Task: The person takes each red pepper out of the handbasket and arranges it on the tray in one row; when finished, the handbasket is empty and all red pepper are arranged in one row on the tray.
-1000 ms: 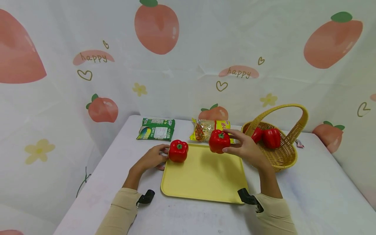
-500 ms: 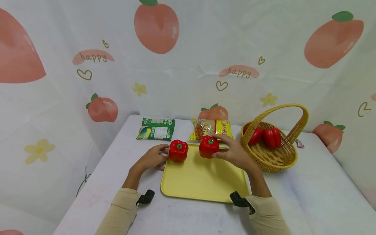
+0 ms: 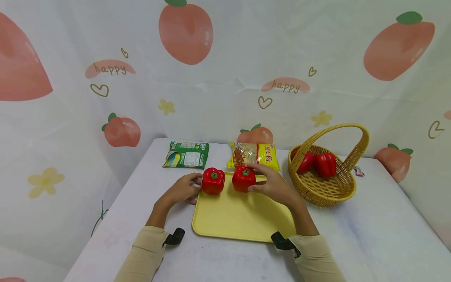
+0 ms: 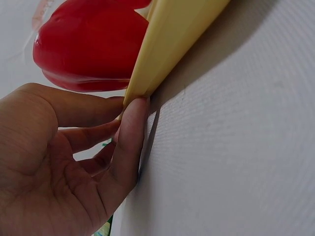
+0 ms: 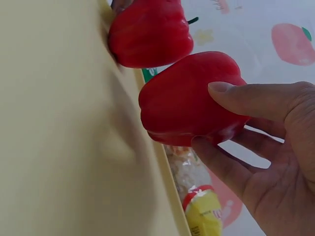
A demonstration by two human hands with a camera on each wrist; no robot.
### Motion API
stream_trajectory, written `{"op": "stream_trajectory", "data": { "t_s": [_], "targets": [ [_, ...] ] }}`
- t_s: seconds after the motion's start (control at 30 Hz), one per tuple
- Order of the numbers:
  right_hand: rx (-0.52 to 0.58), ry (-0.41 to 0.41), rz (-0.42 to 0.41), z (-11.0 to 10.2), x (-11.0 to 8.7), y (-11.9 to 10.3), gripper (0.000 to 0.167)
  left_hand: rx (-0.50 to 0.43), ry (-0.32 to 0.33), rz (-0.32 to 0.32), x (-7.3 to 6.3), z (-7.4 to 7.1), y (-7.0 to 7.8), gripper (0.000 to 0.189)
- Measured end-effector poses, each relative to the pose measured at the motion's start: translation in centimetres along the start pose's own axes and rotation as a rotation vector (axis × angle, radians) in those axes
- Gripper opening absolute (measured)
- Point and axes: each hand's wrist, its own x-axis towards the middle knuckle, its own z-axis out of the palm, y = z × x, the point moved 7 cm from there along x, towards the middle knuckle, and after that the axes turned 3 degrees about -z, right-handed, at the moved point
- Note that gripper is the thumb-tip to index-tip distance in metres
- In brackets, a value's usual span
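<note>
At the yellow tray's [image 3: 243, 219] left edge, my left hand [image 3: 180, 189] pinches the rim between thumb and fingers, as the left wrist view shows. A red bell pepper [image 3: 213, 181] stands stem up on the tray's far left corner, just beside that hand. My right hand [image 3: 273, 185] grips a second red bell pepper [image 5: 184, 101] by its side, thumb on one face and fingers on the other. This pepper hangs tilted close over the tray's far part, a short gap right of the first one in the head view.
A wicker basket [image 3: 325, 197] with a tall handle stands right of the tray, with red bell peppers [image 3: 325, 165] inside. Behind the tray lie a green packet [image 3: 186, 154] and a yellow packet [image 3: 254, 155]. A patterned cloth hangs behind the white table [image 3: 197, 262].
My right hand has moved left and slightly nearer with its bell pepper, away from the basket side toward the other pepper. The left hand keeps its place at the tray edge.
</note>
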Motion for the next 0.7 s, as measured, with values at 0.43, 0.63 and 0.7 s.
{"op": "stream_trajectory", "data": {
  "t_s": [0.43,0.63,0.7],
  "targets": [
    [-0.005,-0.022,-0.061,1.2,0.3,-0.3,0.07,-0.016,-0.007,-0.008,0.2,0.0,-0.1,0.058],
    [-0.003,-0.04,-0.066,1.8,0.4,-0.4,0.068,-0.047,-0.019,-0.01,0.2,0.1,-0.1,0.057],
    [0.007,-0.044,-0.073,1.9,0.4,-0.4,0.068,-0.05,-0.019,-0.011,0.2,0.1,-0.1,0.057]
  ]
}}
